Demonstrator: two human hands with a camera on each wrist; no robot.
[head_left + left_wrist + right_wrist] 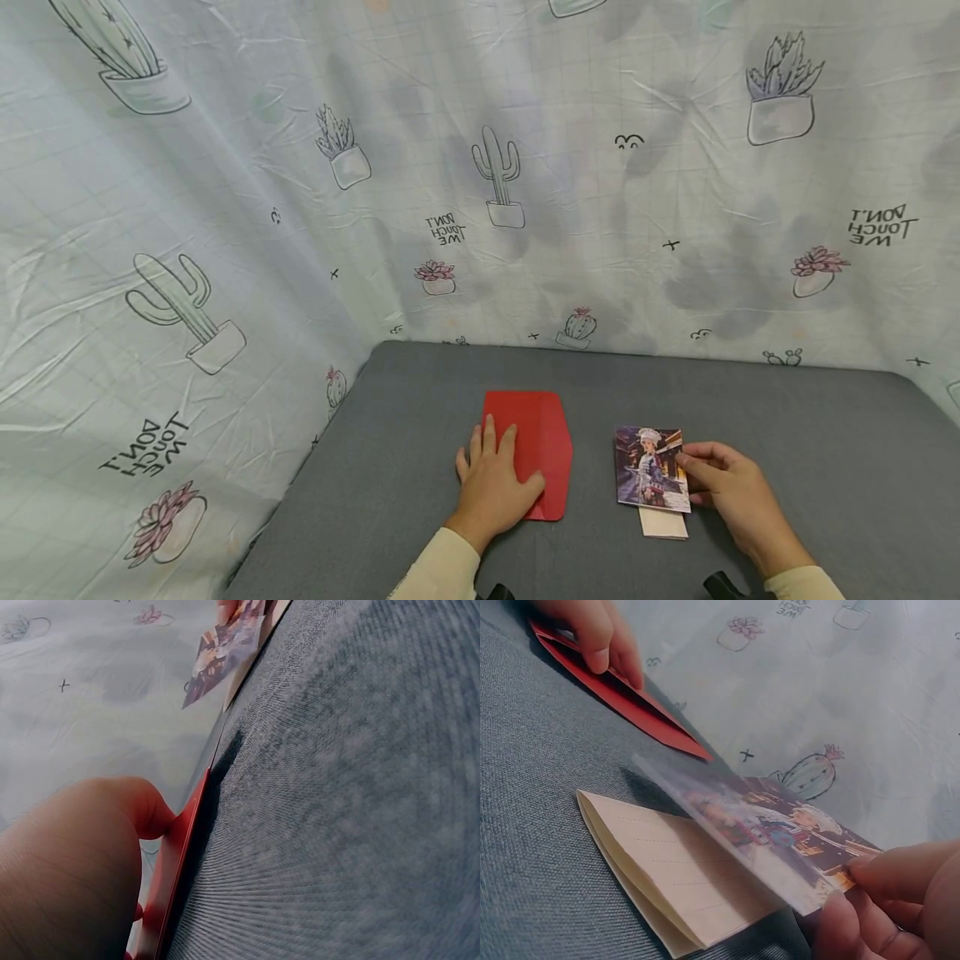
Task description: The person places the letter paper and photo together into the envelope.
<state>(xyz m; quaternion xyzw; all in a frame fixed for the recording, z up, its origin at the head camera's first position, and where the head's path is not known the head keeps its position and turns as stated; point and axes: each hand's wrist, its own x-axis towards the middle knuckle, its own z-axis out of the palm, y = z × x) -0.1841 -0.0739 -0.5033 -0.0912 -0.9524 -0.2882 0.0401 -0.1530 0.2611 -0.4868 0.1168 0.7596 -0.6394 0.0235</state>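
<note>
A red envelope (557, 450) lies on the grey table, its flap side toward the right. My left hand (495, 483) rests on it with fingers spread, the thumb near its lower edge. In the right wrist view the envelope (622, 709) shows a gap along its near side. My right hand (731, 492) pinches a glossy picture card (651, 468) by its right edge, thumb on top. The card, printed with a figure in a white hat, is tilted above a folded cream lined paper (690, 874), which lies on the table partly hidden by it.
The grey cloth-covered table (825, 433) reaches back to a white curtain (570, 208) printed with cactus drawings. The curtain also hangs along the left side. Dark strap ends (720, 583) show by the wrists at the bottom edge.
</note>
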